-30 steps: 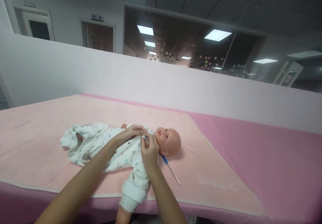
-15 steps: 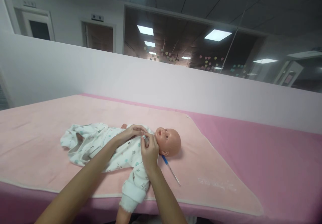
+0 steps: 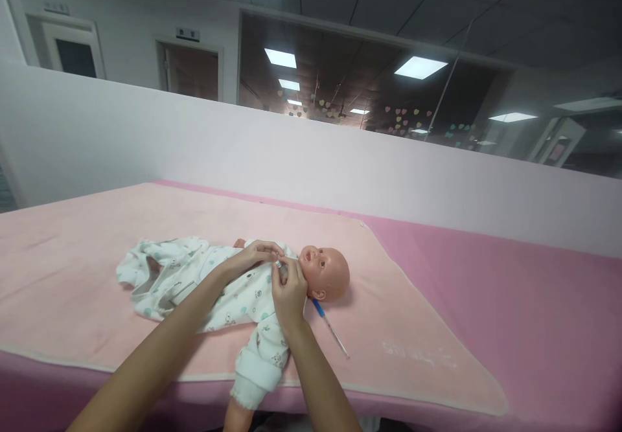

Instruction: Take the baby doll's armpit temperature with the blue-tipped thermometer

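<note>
A baby doll [image 3: 331,275] lies on its back with its head to the right, dressed in a white printed romper [image 3: 228,309]. Both my hands meet at the romper's front, just below the doll's chin. My left hand [image 3: 256,256] has its fingers bent and pinching the cloth by the neckline. Against it, my right hand [image 3: 290,289] pinches the same spot with thumb and fingers. A small whitish bit shows between the fingertips; its details are too small to make out. The doll's near arm sticks out in its sleeve toward the table's front edge.
A thin thermometer-like stick [image 3: 332,328] with a blue end lies beside the doll's head. Beneath everything is a peach blanket [image 3: 413,335] over a pink table cover [image 3: 544,328]. Behind the table stands a low white partition [image 3: 311,160].
</note>
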